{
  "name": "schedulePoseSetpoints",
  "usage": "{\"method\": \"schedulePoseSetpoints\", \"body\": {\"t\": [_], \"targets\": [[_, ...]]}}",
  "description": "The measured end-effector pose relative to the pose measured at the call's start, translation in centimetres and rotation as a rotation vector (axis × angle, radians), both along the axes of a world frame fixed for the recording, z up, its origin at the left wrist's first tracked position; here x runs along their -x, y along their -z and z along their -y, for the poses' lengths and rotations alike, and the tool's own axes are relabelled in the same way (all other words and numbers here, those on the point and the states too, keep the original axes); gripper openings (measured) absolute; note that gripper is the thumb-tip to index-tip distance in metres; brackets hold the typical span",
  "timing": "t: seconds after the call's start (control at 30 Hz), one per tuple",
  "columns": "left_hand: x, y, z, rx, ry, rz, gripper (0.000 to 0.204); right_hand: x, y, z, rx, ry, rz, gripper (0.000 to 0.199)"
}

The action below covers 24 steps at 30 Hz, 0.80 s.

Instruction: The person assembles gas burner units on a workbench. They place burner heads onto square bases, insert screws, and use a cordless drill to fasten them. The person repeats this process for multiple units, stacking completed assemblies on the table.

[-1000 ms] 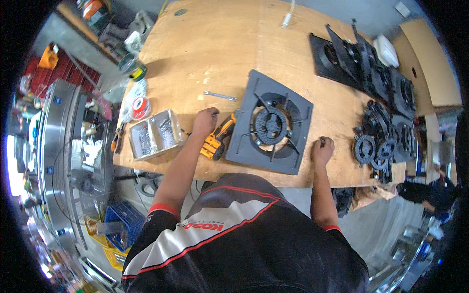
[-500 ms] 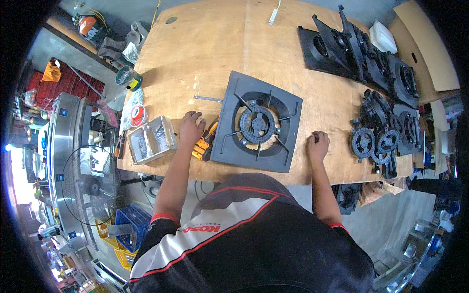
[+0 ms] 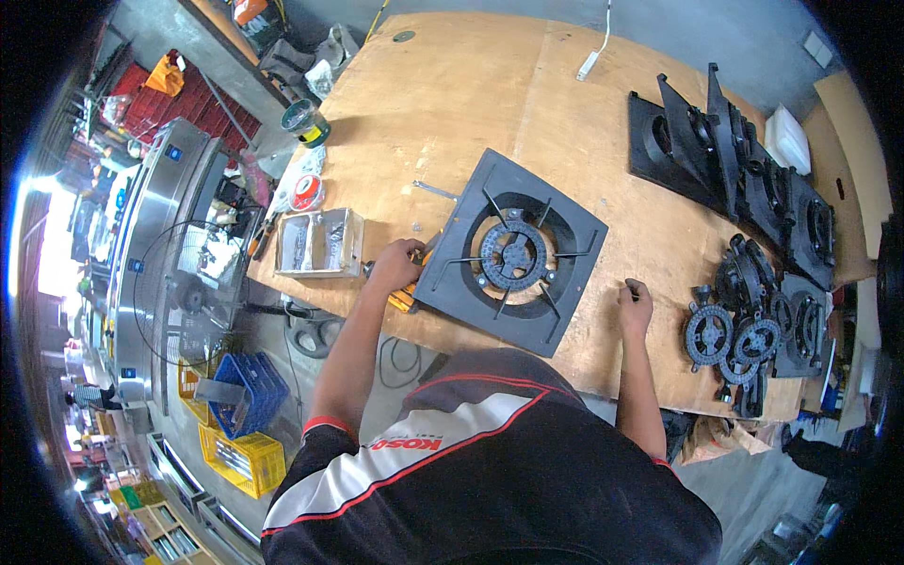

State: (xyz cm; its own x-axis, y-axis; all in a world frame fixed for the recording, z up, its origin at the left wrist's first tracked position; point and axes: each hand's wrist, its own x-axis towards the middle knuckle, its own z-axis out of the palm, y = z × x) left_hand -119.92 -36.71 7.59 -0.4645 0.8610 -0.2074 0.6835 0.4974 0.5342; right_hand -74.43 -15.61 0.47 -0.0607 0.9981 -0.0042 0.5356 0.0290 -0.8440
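Note:
A dark square gas stove burner (image 3: 508, 254), with pan-support prongs around its round burner ring, lies turned slightly on the wooden table in front of me. At its left edge my left hand (image 3: 397, 266) is closed over a yellow-and-black power drill (image 3: 403, 300), which is partly hidden under the hand and beside the burner. To the burner's right my right hand (image 3: 636, 306) rests near the table's front with its fingers curled together; what they hold, if anything, is too small to make out. A wrench (image 3: 434, 190) lies beyond the burner's left corner.
Left of my left hand sits a divided box of small parts (image 3: 320, 243), with a red-and-white tape roll (image 3: 306, 192) and a dark tin (image 3: 306, 123) behind it. Several black burner plates (image 3: 692, 141) lean at the back right, near stacked burner rings (image 3: 744, 339).
My left hand has moved from beside the yellow-and-black power drill onto it. The whole view has swung, so the table appears shifted. My right hand stays curled on the table.

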Motion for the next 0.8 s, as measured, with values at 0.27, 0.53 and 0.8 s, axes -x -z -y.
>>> {"method": "schedulePoseSetpoints", "body": {"t": [0.27,0.53,0.8], "targets": [[-0.1,-6.7,2.9,-0.599,-0.585,0.059,0.051,5.4,-6.1,2.8,0.15,-0.309,-0.349,0.022],[-12.9,-21.4,0.7,-0.965,0.039,-0.163,0.057,13.6,-17.2,7.3,1.095,-1.118,-0.885,0.057],[-17.9,-18.8,-2.0,-0.806,0.565,-0.284,0.027,12.8,-18.7,6.8,1.099,-0.698,-1.367,0.054]]}}
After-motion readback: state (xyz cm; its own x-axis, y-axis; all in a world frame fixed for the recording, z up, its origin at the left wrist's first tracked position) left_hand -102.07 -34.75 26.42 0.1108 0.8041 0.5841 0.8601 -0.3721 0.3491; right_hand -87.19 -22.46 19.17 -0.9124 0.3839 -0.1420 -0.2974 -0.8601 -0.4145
